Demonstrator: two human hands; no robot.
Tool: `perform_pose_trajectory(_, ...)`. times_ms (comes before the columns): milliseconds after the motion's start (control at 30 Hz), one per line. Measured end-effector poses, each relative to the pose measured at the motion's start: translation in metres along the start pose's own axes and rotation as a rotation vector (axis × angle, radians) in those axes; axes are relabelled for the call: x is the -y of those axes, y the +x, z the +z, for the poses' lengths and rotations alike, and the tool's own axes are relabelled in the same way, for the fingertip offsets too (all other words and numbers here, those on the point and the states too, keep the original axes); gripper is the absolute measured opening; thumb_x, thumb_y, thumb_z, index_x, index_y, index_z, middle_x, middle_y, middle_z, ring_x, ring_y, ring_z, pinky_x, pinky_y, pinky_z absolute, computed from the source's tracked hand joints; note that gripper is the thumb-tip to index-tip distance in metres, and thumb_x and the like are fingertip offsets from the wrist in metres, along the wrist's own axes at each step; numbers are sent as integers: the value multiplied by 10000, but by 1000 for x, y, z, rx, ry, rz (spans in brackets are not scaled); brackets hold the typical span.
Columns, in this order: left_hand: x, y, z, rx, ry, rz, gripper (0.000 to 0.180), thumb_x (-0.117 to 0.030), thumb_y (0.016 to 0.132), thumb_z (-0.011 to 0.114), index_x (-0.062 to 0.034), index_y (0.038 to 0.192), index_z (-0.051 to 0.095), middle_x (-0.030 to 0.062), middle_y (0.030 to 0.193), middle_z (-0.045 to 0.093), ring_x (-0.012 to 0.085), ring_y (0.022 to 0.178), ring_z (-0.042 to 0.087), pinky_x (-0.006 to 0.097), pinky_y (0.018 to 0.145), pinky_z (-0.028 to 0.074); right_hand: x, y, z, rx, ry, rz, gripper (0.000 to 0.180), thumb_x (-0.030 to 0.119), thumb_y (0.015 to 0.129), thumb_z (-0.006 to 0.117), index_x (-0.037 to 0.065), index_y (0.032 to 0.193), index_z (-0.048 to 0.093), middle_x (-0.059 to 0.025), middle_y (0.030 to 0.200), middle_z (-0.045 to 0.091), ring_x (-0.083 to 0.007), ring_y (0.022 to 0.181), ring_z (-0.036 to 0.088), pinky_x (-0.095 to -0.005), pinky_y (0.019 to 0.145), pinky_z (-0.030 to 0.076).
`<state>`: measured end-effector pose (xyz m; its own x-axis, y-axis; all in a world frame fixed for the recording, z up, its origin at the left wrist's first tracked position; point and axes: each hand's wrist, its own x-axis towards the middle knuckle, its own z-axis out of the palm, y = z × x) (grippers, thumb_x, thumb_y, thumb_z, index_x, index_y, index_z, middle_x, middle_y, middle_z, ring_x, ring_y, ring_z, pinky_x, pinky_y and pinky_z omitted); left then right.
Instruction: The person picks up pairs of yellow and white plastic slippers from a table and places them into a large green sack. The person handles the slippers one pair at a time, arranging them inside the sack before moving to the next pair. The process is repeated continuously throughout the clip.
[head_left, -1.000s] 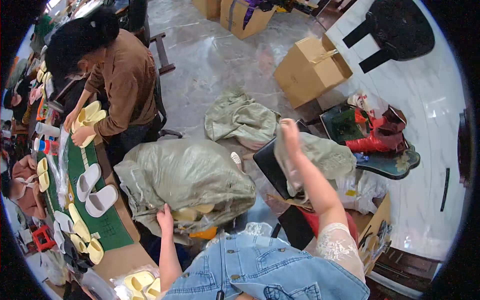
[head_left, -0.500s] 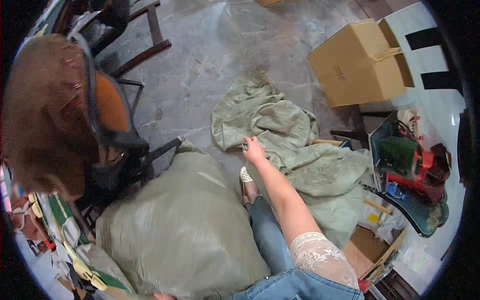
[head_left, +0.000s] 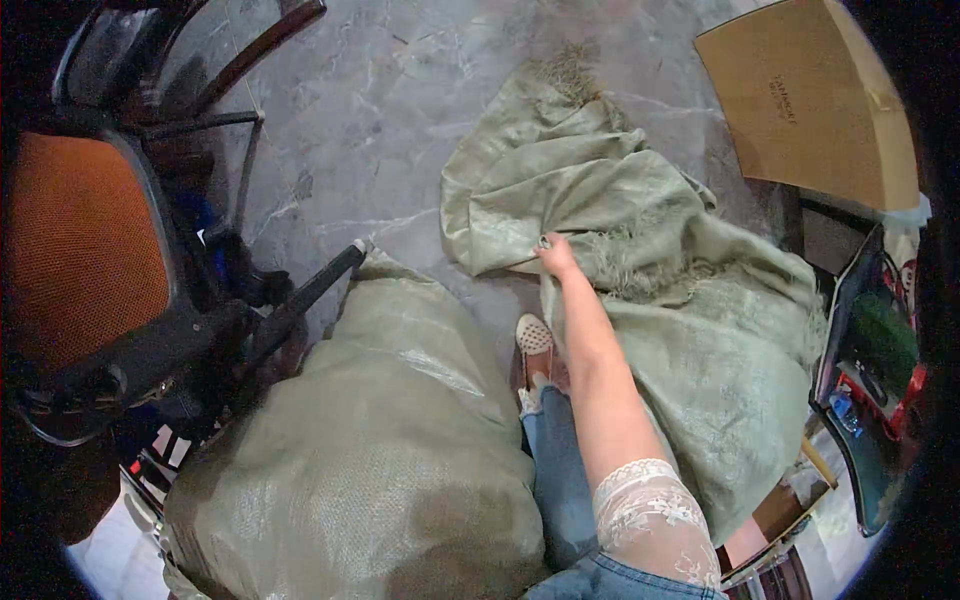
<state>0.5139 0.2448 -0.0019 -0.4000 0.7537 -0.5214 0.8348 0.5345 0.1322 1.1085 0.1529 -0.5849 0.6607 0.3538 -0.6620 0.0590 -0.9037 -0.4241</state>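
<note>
My right hand [head_left: 556, 256] reaches down to the floor with its fingers closed on the edge of an empty, crumpled green woven sack [head_left: 600, 200]. The arm, with a white lace sleeve at its top, stretches forward past my jeans leg and my white shoe [head_left: 533, 335]. More loose green sacking [head_left: 730, 370] lies to the right of the arm. A full, bulging green sack [head_left: 380, 450] stands at my lower left, close against my leg. My left hand is out of the picture.
An office chair with an orange mesh back [head_left: 80, 240] and black armrest [head_left: 310, 290] stands at the left, touching the full sack. A cardboard box [head_left: 810, 100] sits at the upper right. A dark tray with red and green items [head_left: 870, 370] is at the right edge. Grey marble floor [head_left: 340, 120] lies ahead.
My right arm came down from raised in the air to the empty sack and now grips its edge. The view has tilted down toward the floor; the table and the other person have left the picture.
</note>
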Motion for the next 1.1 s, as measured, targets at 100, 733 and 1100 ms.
perform_pose_trajectory(100,7,5,-1,3,-28,18,446,-246,968,481,78,1267,415,219,1257,484,278,1094,467,390,964,397,16,-38,6,105,303,212,625,402,836,690,-82,1210,561,-233,1103,643,-295,1043,624,-370,904,481)
perform_pose_trajectory(733,17,14,-4,81,-401,587,416,-228,971,509,164,841,560,175,710,604,250,664,511,432,662,434,224,-558,-484,-421,1337,-316,224,252,892,619,55,985,670,-41,950,658,-167,908,594,-337,875,455)
perform_pose_trajectory(1100,-11,-17,-17,-10,-235,597,630,-430,950,535,192,882,608,354,842,629,460,774,591,485,740,441,-3,-912,-694,-1344,1477,-573,338,284,942,462,19,1107,589,-126,1128,614,-285,1051,585,-430,909,476)
